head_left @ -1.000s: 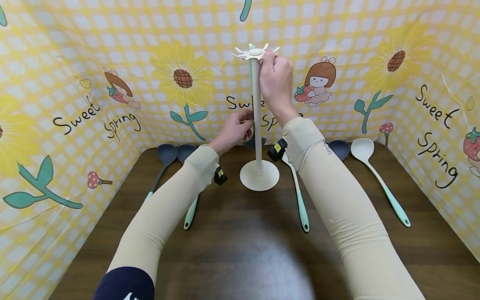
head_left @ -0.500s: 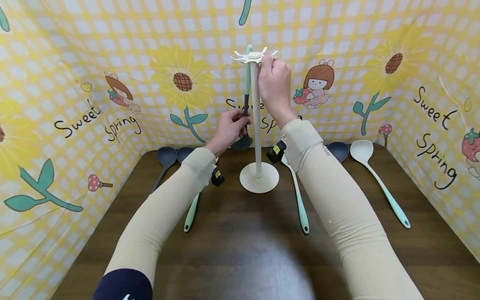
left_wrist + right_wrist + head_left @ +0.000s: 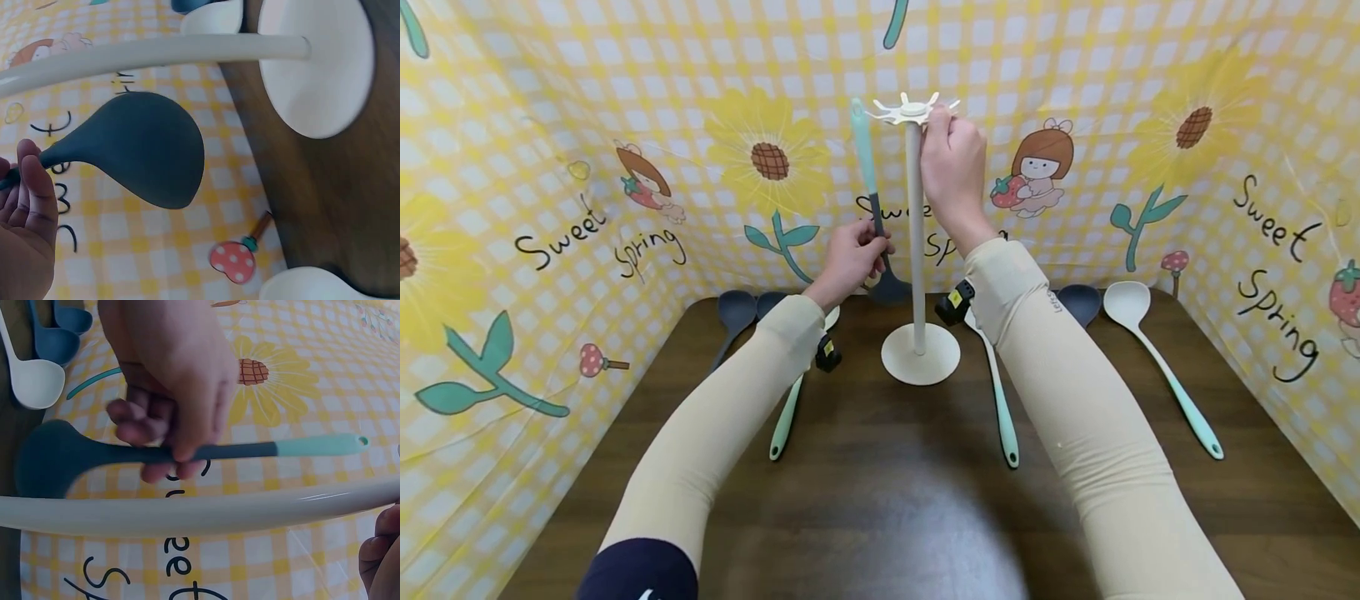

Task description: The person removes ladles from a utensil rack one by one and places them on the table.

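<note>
A white utensil stand (image 3: 916,250), with a round base and a ring of hooks on top, stands upright on the table. My right hand (image 3: 953,162) grips its top at the hooks. To the left of the pole, my left hand (image 3: 850,260) pinches the dark shaft of a spatula (image 3: 144,150). Its broad dark head points down and its mint handle leans up and left, the holed end beside the hooks and apart from them. In the right wrist view the pole (image 3: 206,515) passes in front of part of the spatula's head.
Left on the brown table (image 3: 880,500) lie dark spoon-like utensils (image 3: 737,308) and a mint-handled one (image 3: 786,421), partly under my left arm. Right lie a slim white-and-mint utensil (image 3: 1002,408), a dark-headed one (image 3: 1080,302) and a white ladle (image 3: 1127,304). Patterned cloth surrounds the table.
The spatula's handle has come out from behind the pole and swung left, away from the hooks. My left hand has shifted slightly left with it. My right hand stays at the stand's top.
</note>
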`<act>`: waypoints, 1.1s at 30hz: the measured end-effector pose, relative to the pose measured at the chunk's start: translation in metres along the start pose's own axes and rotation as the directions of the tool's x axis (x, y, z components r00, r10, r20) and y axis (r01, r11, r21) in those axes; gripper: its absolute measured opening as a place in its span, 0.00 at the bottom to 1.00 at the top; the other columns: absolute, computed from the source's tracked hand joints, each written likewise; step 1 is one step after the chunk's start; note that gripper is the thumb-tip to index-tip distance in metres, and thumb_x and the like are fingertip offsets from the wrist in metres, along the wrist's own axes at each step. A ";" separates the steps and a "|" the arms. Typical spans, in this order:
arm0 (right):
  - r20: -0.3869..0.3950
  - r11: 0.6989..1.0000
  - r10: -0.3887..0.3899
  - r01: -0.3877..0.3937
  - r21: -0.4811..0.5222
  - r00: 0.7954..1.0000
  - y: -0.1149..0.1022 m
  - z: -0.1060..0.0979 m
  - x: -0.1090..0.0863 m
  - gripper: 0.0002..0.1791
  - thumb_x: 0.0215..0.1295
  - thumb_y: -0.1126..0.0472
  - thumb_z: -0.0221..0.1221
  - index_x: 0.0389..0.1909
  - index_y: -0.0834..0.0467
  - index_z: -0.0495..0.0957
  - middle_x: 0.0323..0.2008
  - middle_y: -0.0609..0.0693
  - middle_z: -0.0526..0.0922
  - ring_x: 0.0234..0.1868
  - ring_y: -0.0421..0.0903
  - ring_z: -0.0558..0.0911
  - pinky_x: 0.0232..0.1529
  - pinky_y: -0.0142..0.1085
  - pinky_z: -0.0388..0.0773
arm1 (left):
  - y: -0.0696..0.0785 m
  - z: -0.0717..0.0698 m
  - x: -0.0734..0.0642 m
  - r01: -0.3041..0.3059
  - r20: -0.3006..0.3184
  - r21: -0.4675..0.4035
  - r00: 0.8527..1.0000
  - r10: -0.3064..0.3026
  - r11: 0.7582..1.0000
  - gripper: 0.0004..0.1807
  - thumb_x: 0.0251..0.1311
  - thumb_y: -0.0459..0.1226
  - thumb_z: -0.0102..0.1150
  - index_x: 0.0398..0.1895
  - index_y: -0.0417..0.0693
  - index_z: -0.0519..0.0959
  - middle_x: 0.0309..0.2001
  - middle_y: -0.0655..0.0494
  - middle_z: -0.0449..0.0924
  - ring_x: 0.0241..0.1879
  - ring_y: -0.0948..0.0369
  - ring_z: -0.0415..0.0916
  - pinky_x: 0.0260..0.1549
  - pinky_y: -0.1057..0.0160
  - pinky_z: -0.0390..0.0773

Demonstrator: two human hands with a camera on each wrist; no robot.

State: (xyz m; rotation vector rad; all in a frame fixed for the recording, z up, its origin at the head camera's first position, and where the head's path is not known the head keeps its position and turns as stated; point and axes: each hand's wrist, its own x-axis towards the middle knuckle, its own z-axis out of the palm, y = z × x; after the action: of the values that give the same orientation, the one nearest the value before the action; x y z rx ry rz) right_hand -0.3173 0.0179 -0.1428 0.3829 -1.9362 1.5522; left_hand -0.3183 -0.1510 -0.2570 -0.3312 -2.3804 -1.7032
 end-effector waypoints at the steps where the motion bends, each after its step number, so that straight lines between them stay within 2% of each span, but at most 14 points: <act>1: -0.006 1.000 -0.005 0.005 -0.004 1.000 0.000 0.000 0.000 0.28 0.79 0.53 0.39 0.13 0.53 0.62 0.12 0.45 0.61 0.16 0.42 0.61 0.20 0.35 0.60 | -0.004 -0.002 -0.002 0.000 0.007 0.019 1.000 0.000 1.000 0.11 0.72 0.34 0.50 0.48 0.36 0.79 0.40 0.42 0.85 0.24 0.57 0.76 0.24 0.62 0.77; 5: -0.017 1.000 -0.018 0.018 -0.013 1.000 0.001 0.001 0.001 0.28 0.79 0.54 0.40 0.12 0.53 0.62 0.11 0.45 0.60 0.16 0.41 0.61 0.21 0.35 0.60 | -0.017 -0.010 -0.008 -0.010 0.047 0.085 0.999 0.006 0.996 0.13 0.72 0.35 0.50 0.49 0.35 0.80 0.39 0.46 0.86 0.28 0.54 0.78 0.30 0.59 0.79; 7: -0.018 1.000 -0.022 0.021 -0.017 1.000 0.000 0.001 0.001 0.28 0.79 0.54 0.40 0.12 0.53 0.61 0.11 0.45 0.60 0.16 0.41 0.61 0.22 0.34 0.60 | -0.025 -0.014 -0.011 -0.008 0.064 0.115 0.998 0.000 0.993 0.12 0.73 0.36 0.50 0.48 0.38 0.81 0.39 0.48 0.86 0.30 0.53 0.79 0.34 0.58 0.80; 13: -0.024 1.000 -0.022 0.021 -0.012 0.999 -0.001 0.000 0.003 0.29 0.79 0.54 0.41 0.11 0.52 0.61 0.12 0.45 0.60 0.17 0.41 0.62 0.22 0.34 0.60 | -0.042 -0.024 -0.022 0.013 0.105 0.186 0.994 -0.033 0.982 0.09 0.73 0.38 0.51 0.43 0.45 0.81 0.39 0.49 0.85 0.34 0.50 0.81 0.32 0.54 0.81; 15: -0.023 1.000 -0.020 0.020 -0.011 1.000 -0.001 0.000 0.003 0.29 0.79 0.54 0.41 0.11 0.52 0.61 0.12 0.44 0.60 0.17 0.41 0.62 0.22 0.34 0.60 | -0.050 -0.025 -0.026 0.024 0.112 0.218 0.993 -0.049 0.976 0.10 0.73 0.38 0.51 0.43 0.45 0.81 0.40 0.49 0.85 0.35 0.50 0.82 0.34 0.50 0.82; 19: -0.017 1.000 -0.010 0.010 -0.010 1.000 0.000 0.000 0.002 0.29 0.79 0.53 0.41 0.12 0.52 0.61 0.12 0.44 0.60 0.17 0.41 0.63 0.23 0.34 0.60 | -0.066 -0.025 -0.032 0.029 0.119 0.279 0.991 -0.065 0.960 0.10 0.73 0.38 0.51 0.43 0.44 0.81 0.41 0.52 0.85 0.35 0.52 0.82 0.32 0.56 0.81; 22: -0.015 1.000 -0.004 0.004 -0.007 1.000 0.000 -0.001 0.001 0.29 0.79 0.53 0.41 0.12 0.53 0.62 0.12 0.44 0.60 0.17 0.41 0.63 0.22 0.33 0.60 | -0.074 -0.024 -0.036 -0.003 0.132 0.313 0.990 -0.041 0.950 0.08 0.72 0.37 0.53 0.42 0.44 0.81 0.40 0.51 0.84 0.33 0.52 0.81 0.29 0.60 0.79; 25: -0.016 1.000 0.001 -0.001 -0.005 1.000 -0.001 -0.001 0.002 0.28 0.79 0.53 0.41 0.12 0.53 0.62 0.12 0.45 0.60 0.17 0.40 0.63 0.22 0.33 0.60 | -0.076 -0.024 -0.040 -0.034 0.155 0.361 0.988 -0.024 0.932 0.08 0.73 0.37 0.53 0.43 0.45 0.81 0.38 0.50 0.83 0.32 0.52 0.80 0.29 0.59 0.78; 28: -0.015 1.000 -0.001 0.001 -0.005 1.000 -0.002 -0.001 0.002 0.28 0.79 0.54 0.41 0.13 0.53 0.62 0.13 0.45 0.61 0.17 0.41 0.63 0.23 0.34 0.60 | -0.078 -0.025 -0.045 -0.080 0.194 0.443 0.981 -0.009 0.893 0.10 0.73 0.38 0.52 0.46 0.44 0.81 0.40 0.50 0.84 0.35 0.54 0.79 0.34 0.58 0.77; 30: -0.016 1.000 -0.003 0.002 -0.007 1.000 -0.002 -0.001 0.003 0.28 0.79 0.54 0.41 0.13 0.53 0.62 0.13 0.44 0.61 0.18 0.41 0.63 0.23 0.33 0.60 | -0.079 -0.025 -0.049 -0.146 0.237 0.512 0.971 0.025 0.847 0.10 0.72 0.38 0.53 0.47 0.43 0.82 0.41 0.50 0.83 0.37 0.56 0.79 0.36 0.57 0.77; 33: -0.017 1.000 -0.001 0.001 -0.013 1.000 -0.001 -0.001 0.003 0.28 0.79 0.54 0.41 0.12 0.52 0.62 0.12 0.44 0.60 0.18 0.41 0.63 0.23 0.33 0.60 | -0.080 -0.024 -0.055 -0.279 0.314 0.586 0.944 0.104 0.761 0.10 0.70 0.36 0.55 0.47 0.43 0.83 0.45 0.51 0.82 0.40 0.57 0.79 0.40 0.57 0.78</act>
State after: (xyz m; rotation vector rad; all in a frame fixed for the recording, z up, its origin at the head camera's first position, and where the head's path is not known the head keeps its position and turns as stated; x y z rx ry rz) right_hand -0.3183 0.0190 -0.1403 0.3641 -1.9320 1.5371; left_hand -0.2882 -0.2021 -0.3376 -0.6898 -2.8054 -0.7309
